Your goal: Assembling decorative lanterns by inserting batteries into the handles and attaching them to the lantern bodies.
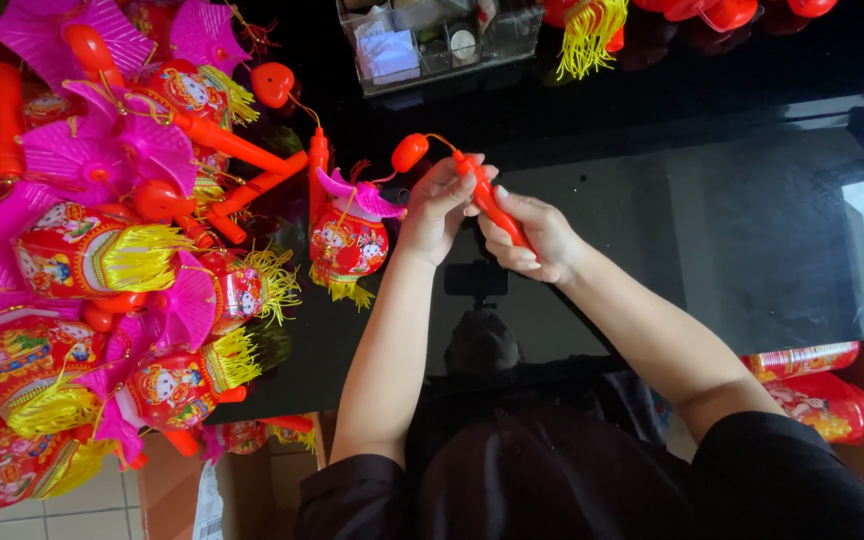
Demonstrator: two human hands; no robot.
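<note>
Head view: both hands over the black tabletop point(732, 250), right hand point(537, 235) clenched around an orange stick point(492, 205), left hand point(437, 205) pinching its upper end by the wire with an orange bulb point(409, 152). Small red lantern point(349, 240) hangs just left of the left hand; lantern pile point(102, 250) covers the tabletop's left side, clear box point(432, 40) at the far edge.

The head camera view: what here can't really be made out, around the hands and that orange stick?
- Orange stick: its middle is covered by the right hand and the left hand.
- Clear plastic box: its contents are too small and cut off by the top edge.
- Red rolls at lower right: partly hidden behind the right arm.
- Lantern pile: cut off by the left edge.
</note>
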